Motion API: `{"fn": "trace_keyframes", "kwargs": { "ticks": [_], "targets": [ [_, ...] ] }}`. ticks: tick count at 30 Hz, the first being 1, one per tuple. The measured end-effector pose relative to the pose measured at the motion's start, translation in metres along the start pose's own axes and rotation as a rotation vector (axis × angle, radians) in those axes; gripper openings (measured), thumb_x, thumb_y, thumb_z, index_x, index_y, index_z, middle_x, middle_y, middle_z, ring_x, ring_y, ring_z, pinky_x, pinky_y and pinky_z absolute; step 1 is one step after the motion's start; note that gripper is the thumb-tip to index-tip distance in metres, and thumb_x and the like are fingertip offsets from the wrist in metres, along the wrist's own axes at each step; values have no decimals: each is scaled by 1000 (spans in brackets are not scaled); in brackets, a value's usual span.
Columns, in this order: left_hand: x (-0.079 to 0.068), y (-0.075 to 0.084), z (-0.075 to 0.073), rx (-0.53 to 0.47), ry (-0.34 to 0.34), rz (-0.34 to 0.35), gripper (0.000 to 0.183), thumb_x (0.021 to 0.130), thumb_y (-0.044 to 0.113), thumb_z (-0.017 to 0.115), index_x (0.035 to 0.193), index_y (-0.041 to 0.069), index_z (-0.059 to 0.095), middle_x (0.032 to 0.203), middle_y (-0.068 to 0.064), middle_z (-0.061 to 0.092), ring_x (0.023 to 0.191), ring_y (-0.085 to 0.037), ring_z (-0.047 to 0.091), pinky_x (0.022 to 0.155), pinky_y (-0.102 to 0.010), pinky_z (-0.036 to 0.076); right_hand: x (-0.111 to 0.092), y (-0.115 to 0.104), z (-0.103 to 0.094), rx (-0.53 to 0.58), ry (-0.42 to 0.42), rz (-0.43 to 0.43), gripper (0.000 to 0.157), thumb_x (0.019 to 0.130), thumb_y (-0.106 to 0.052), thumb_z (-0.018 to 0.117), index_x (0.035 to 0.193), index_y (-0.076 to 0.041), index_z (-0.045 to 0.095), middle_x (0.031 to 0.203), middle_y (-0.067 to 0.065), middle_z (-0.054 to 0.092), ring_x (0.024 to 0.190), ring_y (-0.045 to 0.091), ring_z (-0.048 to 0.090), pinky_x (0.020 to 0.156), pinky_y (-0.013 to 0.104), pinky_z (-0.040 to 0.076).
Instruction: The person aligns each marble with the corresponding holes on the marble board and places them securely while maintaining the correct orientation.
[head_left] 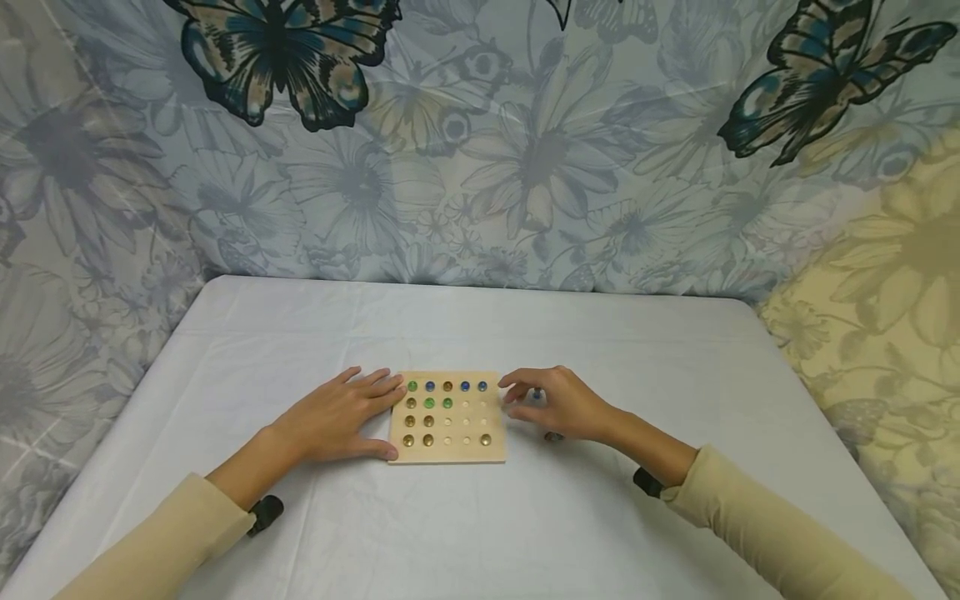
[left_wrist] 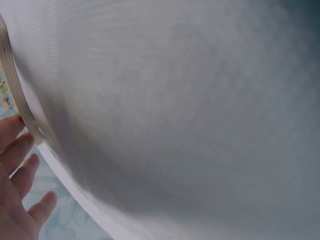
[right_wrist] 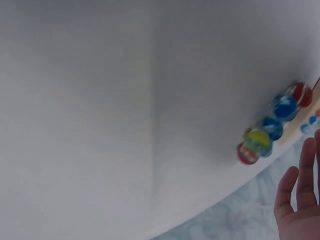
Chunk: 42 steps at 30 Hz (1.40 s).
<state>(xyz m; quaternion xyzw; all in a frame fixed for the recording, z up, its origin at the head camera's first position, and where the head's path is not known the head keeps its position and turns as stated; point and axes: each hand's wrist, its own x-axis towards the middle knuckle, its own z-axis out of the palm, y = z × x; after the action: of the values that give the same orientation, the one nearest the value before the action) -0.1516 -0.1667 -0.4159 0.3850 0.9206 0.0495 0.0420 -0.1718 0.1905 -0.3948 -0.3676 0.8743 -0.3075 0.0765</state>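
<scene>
A light wooden board (head_left: 457, 457) with rows of round hollows lies on the white table. Glass marbles fill its top row and several hollows at its left, and one more sits near its bottom right corner. My left hand (head_left: 341, 417) spreads over the board's left side, with straight fingers and thumb touching its edge. Just off the right edge hovers my right hand (head_left: 562, 402), fingers slightly bent and apart from the thumb. No marble shows between them. In the right wrist view, loose marbles (right_wrist: 272, 128), red, blue and yellow-green, cluster beside the board; the hand partly hides them in the head view.
White cloth covers the table (head_left: 480, 533). Behind it hangs a flowered fabric backdrop (head_left: 525, 167) with butterflies, which also runs down both sides. A dark wrist camera (head_left: 266, 515) sits at the left cuff, another (head_left: 647, 482) at the right.
</scene>
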Motion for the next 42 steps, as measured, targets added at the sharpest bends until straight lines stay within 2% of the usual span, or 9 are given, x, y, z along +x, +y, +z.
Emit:
{"fn": "trace_keyframes", "kwargs": {
  "ticks": [8, 16, 21, 29, 37, 42],
  "targets": [
    [0, 1, -1, -4, 3, 0, 92, 86, 74, 53, 150, 8, 46, 155, -10, 42, 143, -32, 38, 115, -57, 28, -11, 18, -13, -20, 40, 38, 34, 88, -12, 77, 119, -3, 67, 99, -1, 75, 91, 15, 70, 83, 46, 55],
    [0, 0, 1, 2, 17, 4, 92, 86, 75, 53, 150, 8, 46, 155, -9, 42, 143, -31, 37, 115, -57, 28, -24, 32, -22, -14, 68, 95, 33, 87, -9, 77, 119, -3, 68, 99, -1, 75, 90, 11, 69, 80, 44, 54],
    [0, -1, 2, 12, 29, 12, 92, 86, 74, 53, 149, 8, 47, 154, -10, 43, 142, -31, 39, 114, -56, 30, -33, 38, -24, -22, 54, 137, 35, 86, -7, 77, 120, -4, 68, 100, -3, 75, 91, 11, 69, 82, 43, 54],
    [-1, 0, 1, 7, 22, 3, 92, 86, 74, 54, 149, 8, 47, 154, -10, 43, 142, -31, 39, 115, -56, 30, -39, 44, -28, -13, 9, 123, 36, 87, -6, 77, 121, -3, 67, 102, 1, 75, 94, 18, 70, 80, 43, 54],
    [-1, 0, 0, 4, 29, 10, 91, 86, 73, 55, 149, 7, 47, 154, -10, 43, 142, -32, 39, 114, -56, 30, -41, 50, -27, 8, -47, 122, 35, 87, 3, 72, 121, -3, 66, 102, 0, 75, 97, 18, 70, 81, 42, 54],
    [-1, -1, 0, 9, 28, 11, 92, 86, 73, 54, 149, 7, 47, 154, -10, 43, 142, -32, 39, 114, -57, 30, -41, 51, -25, 5, -50, 122, 35, 87, 7, 70, 120, -3, 66, 102, 0, 76, 99, 19, 70, 81, 40, 55]
  ]
}}
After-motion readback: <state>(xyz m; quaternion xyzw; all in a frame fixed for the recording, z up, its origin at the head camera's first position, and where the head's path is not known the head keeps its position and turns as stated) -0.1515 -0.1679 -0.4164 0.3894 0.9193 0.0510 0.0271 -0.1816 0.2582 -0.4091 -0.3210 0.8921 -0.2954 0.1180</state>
